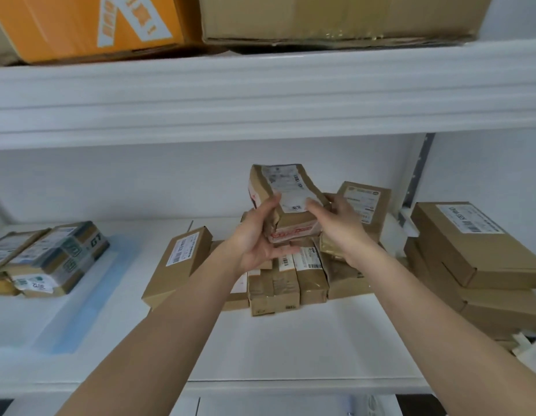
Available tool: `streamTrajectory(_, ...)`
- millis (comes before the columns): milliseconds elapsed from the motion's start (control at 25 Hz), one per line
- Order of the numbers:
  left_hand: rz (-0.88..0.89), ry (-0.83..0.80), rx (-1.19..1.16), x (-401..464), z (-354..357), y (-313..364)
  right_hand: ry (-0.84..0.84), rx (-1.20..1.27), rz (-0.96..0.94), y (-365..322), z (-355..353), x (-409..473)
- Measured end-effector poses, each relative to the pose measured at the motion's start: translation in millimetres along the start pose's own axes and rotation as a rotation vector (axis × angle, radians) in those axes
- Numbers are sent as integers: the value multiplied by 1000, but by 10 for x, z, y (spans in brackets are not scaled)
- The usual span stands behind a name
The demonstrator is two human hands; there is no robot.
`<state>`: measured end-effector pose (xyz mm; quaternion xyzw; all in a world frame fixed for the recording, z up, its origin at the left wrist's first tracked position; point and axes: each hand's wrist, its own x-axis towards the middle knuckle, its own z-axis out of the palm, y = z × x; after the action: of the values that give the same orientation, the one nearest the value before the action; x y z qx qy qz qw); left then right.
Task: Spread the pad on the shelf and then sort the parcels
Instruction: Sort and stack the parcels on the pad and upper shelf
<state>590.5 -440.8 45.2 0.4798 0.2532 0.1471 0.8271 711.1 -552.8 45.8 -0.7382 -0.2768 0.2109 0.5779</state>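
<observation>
**Parcel Sorting: Two-Handed Lift Above the Centre Pile**

At the left end of the shelf (260, 340), the pad (89, 298) is lying spread flat as a pale blue sheet, and a sorted stack (47, 256) of taped parcels is sitting on its rear part. The spreading step is judged complete; sorting is judged under way.

Moving right, a leaning parcel (178, 262) is resting on its edge against the left side of the centre pile (287, 283), which is standing mid-shelf.

The left hand (257, 241) is cupping the lifted parcel (286, 202) from below and from the left, fingers curled under its near end and thumb pressing its label face. The right hand (335, 223) is gripping the opposite side, fingers wrapping the right edge. Both hands are partly closed on the same parcel, holding it clear above the centre pile. Its long axis is running away from the person, far end tilted up.

Further right, the right stack (476, 259) of flat boxes is occupying the shelf's right end.

The governing relation: the pad is lying well to the left of the held parcel, on the left hand's side, so a leftward carry is judged likely.
</observation>
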Motion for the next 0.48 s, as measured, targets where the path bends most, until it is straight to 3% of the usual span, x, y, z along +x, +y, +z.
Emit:
streamTrajectory(40, 16, 47, -23, -51, -51, 32, 19, -69, -42, 21, 13, 19)
streamTrajectory(200, -5, 186, -79, -194, -319, 119, 397, -408, -131, 195, -93, 230)
streamTrajectory(360, -61, 258, -141, -314, -558, 107, 378, -706, 131, 311, -160, 371)
streamTrajectory(480, -89, 303, -134, -376, -685, 73, 315, -741, 208, 423, -156, 474)
